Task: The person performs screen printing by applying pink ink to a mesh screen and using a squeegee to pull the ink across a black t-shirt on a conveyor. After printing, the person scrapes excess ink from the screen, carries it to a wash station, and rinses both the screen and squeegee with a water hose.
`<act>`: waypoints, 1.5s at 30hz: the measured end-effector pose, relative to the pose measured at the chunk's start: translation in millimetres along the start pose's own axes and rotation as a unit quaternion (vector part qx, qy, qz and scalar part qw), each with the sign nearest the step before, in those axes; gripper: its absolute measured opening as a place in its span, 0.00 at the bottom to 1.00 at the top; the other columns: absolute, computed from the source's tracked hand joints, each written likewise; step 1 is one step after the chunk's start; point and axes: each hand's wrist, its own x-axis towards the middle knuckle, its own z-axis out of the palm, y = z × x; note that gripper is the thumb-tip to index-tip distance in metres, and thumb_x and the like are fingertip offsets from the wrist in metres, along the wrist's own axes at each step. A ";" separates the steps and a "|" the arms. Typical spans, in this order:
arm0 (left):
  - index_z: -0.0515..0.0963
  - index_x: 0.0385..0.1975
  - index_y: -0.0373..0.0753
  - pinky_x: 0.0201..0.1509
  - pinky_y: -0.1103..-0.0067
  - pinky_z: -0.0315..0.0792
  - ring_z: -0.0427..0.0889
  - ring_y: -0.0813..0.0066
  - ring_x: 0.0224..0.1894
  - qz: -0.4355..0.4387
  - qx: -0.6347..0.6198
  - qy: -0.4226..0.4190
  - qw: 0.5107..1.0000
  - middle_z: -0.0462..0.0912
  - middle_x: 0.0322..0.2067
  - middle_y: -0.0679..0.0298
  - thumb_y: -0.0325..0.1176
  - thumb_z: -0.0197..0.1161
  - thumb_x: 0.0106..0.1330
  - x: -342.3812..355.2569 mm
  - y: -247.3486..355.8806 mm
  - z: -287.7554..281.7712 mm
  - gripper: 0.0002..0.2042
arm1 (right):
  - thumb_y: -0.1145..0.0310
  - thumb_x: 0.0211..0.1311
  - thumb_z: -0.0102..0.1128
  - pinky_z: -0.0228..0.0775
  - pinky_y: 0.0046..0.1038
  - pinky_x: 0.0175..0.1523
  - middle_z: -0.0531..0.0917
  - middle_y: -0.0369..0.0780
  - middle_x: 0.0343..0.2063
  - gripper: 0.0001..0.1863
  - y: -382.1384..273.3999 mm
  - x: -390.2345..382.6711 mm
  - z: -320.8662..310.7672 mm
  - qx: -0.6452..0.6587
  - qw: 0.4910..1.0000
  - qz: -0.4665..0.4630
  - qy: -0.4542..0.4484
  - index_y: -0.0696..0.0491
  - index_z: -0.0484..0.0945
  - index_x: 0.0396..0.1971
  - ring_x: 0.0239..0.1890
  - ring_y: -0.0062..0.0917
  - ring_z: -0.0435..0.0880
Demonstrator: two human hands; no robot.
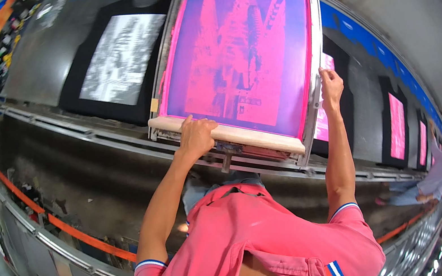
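Observation:
In front of me a metal-framed printing screen lies tilted over the long table, its purple mesh carrying a pink image and pink ink along the edges. A long wooden squeegee rests across the screen's near end. My left hand is closed over the squeegee's left part, fingers bent over its top. At the screen's right side, my right hand is curled closed around the outer edge of the frame. The screen hides most of the black shirt beneath it; some pink print shows past its right side.
To the left, a black shirt with a grey-white print lies flat on the table. Further right are black shirts with pink prints. A metal rail runs along the table's near edge. Another person is at the far right.

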 end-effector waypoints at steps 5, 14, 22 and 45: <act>0.87 0.38 0.46 0.56 0.58 0.69 0.83 0.55 0.42 -0.070 0.042 -0.065 0.995 0.87 0.35 0.57 0.25 0.60 0.45 -17.4 -123.8 -83.2 0.19 | 0.57 0.60 0.64 0.73 0.31 0.45 0.87 0.45 0.32 0.20 -56.8 -41.4 149.0 0.026 0.999 -0.022 -0.039 0.61 0.84 0.39 0.35 0.29 0.83; 0.85 0.34 0.44 0.51 0.57 0.71 0.83 0.53 0.41 -0.126 0.118 -0.112 0.979 0.85 0.33 0.54 0.32 0.64 0.51 -49.0 -300.4 -177.5 0.10 | 0.62 0.61 0.62 0.73 0.31 0.45 0.87 0.45 0.34 0.16 -70.4 -122.0 399.5 0.064 0.995 0.008 -0.080 0.60 0.85 0.41 0.36 0.29 0.83; 0.86 0.40 0.44 0.72 0.46 0.48 0.79 0.57 0.56 -0.089 0.178 -0.182 0.963 0.86 0.43 0.54 0.30 0.66 0.50 -14.7 -403.5 -230.0 0.15 | 0.57 0.55 0.66 0.75 0.35 0.39 0.85 0.48 0.25 0.18 -145.9 -150.9 483.7 0.081 0.990 0.099 -0.059 0.57 0.85 0.36 0.29 0.35 0.84; 0.85 0.39 0.40 0.47 0.59 0.75 0.83 0.49 0.41 -0.042 0.116 -0.192 0.974 0.85 0.38 0.51 0.25 0.60 0.47 -19.9 -440.8 -227.1 0.17 | 0.61 0.62 0.52 0.74 0.42 0.49 0.85 0.53 0.33 0.16 -137.8 -170.0 525.5 -0.038 0.994 0.094 -0.032 0.56 0.85 0.36 0.40 0.49 0.84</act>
